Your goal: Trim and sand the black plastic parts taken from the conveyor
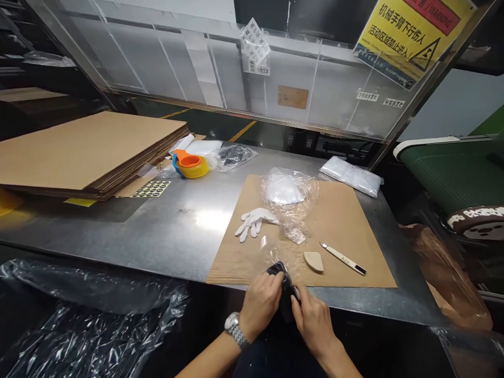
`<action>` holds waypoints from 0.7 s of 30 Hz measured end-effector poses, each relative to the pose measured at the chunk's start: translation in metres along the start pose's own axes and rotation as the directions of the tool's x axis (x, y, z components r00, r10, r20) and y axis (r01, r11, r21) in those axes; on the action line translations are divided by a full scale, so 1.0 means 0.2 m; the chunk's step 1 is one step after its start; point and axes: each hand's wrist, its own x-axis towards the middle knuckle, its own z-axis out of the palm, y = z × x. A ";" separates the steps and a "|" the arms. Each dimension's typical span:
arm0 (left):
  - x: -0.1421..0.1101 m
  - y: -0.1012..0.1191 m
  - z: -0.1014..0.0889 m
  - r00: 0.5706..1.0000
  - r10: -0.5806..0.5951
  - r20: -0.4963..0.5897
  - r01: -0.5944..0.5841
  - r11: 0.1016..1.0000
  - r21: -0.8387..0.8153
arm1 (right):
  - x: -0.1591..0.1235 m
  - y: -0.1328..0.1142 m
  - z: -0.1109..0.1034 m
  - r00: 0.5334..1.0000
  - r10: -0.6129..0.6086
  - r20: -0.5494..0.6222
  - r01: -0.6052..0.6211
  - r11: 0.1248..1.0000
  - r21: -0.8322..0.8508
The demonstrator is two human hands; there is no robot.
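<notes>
Both hands meet at the near edge of the metal table [173, 231]. My left hand [262, 304], with a wristwatch, and my right hand [311, 317] are closed on a small black item [285, 286] held between them. A clear plastic film [281, 252] lies just beyond it on a brown cardboard sheet [346, 215]. On that sheet lie a white glove [254, 220], a crumpled clear bag with white contents [285, 191], a beige wedge-shaped piece [314, 260] and a white craft knife [342, 258].
A stack of flat cardboard [86, 152] fills the table's left side, with a sticker sheet [150, 189] and an orange-yellow tape dispenser [191, 165] beside it. Bagged items [351, 176] lie at the back. Clear plastic sheeting [90, 320] hangs below left; a green conveyor [452, 173] stands right.
</notes>
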 end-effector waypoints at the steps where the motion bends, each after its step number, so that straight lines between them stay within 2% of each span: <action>1: 0.00 0.02 -0.01 0.999 0.043 0.008 -0.043 0.999 0.007 | 0.01 -0.01 -0.01 1.000 0.001 -0.002 -0.001 1.000 -0.021; 3: 0.00 0.05 -0.06 0.995 0.100 0.013 -0.100 0.995 0.020 | 0.04 -0.03 -0.04 0.999 0.028 -0.016 -0.029 0.998 -0.060; 6: 0.02 0.07 -0.13 0.993 0.116 -0.007 -0.116 0.992 0.045 | 0.08 -0.06 -0.13 0.996 0.075 -0.049 -0.080 0.991 -0.104; 8: 0.05 0.09 -0.18 0.990 0.142 -0.013 -0.141 0.988 0.057 | 0.08 -0.09 -0.22 0.995 0.080 -0.060 -0.087 0.989 -0.116; 11: 0.12 0.13 -0.25 0.986 0.167 -0.001 -0.167 0.985 0.033 | 0.06 -0.13 -0.42 0.997 0.056 -0.059 -0.063 0.992 -0.112; 13: 0.17 0.16 -0.29 0.986 0.169 0.003 -0.168 0.984 -0.062 | 0.02 -0.12 -0.56 0.999 0.009 -0.032 -0.010 1.000 -0.024; 15: 0.23 0.21 -0.33 0.979 0.202 -0.023 -0.203 0.955 -0.216 | -0.04 -0.08 -0.67 0.998 -0.026 0.058 0.011 0.972 0.234; 16: 0.25 0.24 -0.34 0.973 0.227 -0.051 -0.232 0.930 -0.285 | -0.08 -0.05 -0.69 0.995 -0.005 0.103 -0.040 0.902 0.429; 18: 0.29 0.31 -0.34 0.953 0.272 -0.134 -0.303 0.868 -0.393 | -0.16 0.02 -0.67 0.979 0.154 0.132 -0.200 0.621 0.758; 19: 0.31 0.36 -0.32 0.938 0.296 -0.181 -0.346 0.840 -0.418 | -0.20 0.05 -0.63 0.946 0.304 0.113 -0.244 0.436 0.866; 20: 0.32 0.41 -0.30 0.925 0.323 -0.201 -0.380 0.817 -0.434 | -0.24 0.09 -0.57 0.893 0.446 0.059 -0.232 0.343 0.910; 21: 0.33 0.47 -0.27 0.907 0.365 -0.209 -0.420 0.792 -0.443 | -0.27 0.12 -0.51 0.854 0.519 0.033 -0.223 0.307 0.925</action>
